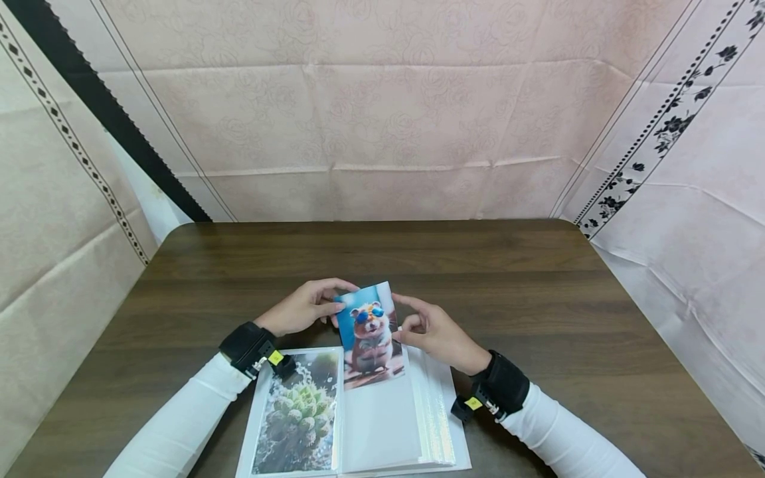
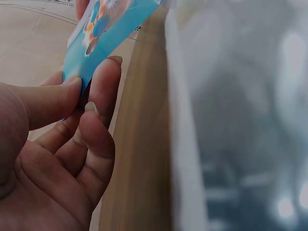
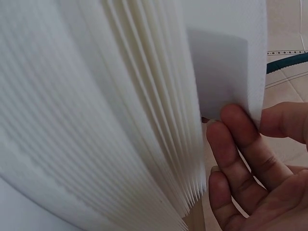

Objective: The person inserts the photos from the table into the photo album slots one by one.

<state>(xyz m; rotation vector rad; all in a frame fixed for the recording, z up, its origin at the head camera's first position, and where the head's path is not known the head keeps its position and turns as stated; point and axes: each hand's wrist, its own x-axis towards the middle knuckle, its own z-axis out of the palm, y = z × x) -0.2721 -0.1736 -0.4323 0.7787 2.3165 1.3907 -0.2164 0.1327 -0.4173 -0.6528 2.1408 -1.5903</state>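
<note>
A photo print (image 1: 372,335) of a small furry animal in blue sunglasses is held between both hands, tilted over the right page of an open photo album (image 1: 379,428). My left hand (image 1: 305,309) pinches its upper left edge between thumb and fingers, also seen with the blue print edge (image 2: 108,45) in the left wrist view. At the right edge, my right hand (image 1: 439,337) pinches with thumb and curled fingers, index stretched along the upper corner. Whether the print's lower end is inside the page's pocket, I cannot tell.
On the album's left page is a succulent picture (image 1: 301,415). Stacked page sleeves (image 3: 159,96) fan along the album's right side. Beneath lies a brown wooden table (image 1: 508,265), with pale patterned cloth (image 1: 406,133) beyond its far edge.
</note>
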